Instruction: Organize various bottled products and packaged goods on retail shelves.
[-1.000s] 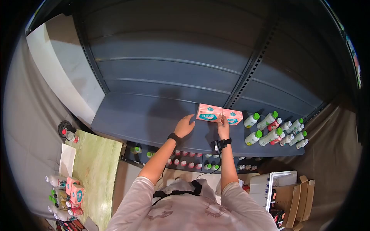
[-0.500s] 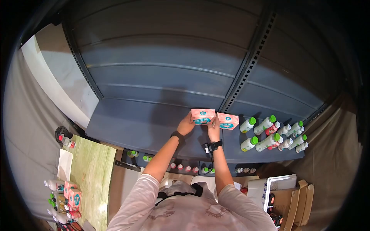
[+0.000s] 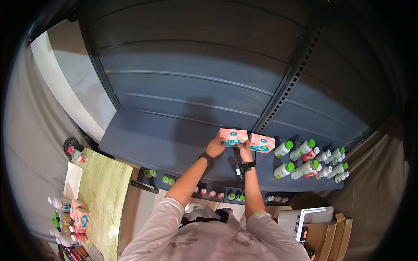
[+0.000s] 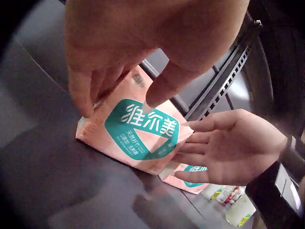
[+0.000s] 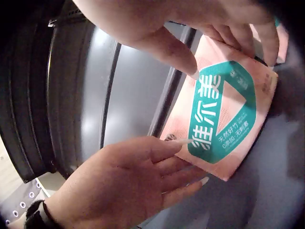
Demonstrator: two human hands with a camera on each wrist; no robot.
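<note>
A pink tissue pack point(image 3: 233, 133) with a teal label stands on the grey shelf, held between both hands. My left hand point(image 3: 215, 148) grips its left end, thumb on the front face and fingers around the side. At the right end, my right hand point(image 3: 245, 152) holds it with the thumb on the label and the fingers in the gap beside the neighbouring pack. That second pink tissue pack point(image 3: 262, 143) stands just to the right, mostly covered by the right hand in the left wrist view.
Rows of white and red bottles point(image 3: 308, 161) stand on the shelf's right side. A perforated upright point(image 3: 287, 82) rises behind the packs. More bottles point(image 3: 212, 193) line a lower shelf. A wooden table point(image 3: 104, 191) at left bears bottles and more pink packs point(image 3: 81, 217); cartons point(image 3: 333, 235) stand at lower right.
My left hand has come in from the left and taken hold of the left pack's end. A narrow gap has opened between the two packs, which stood touching before.
</note>
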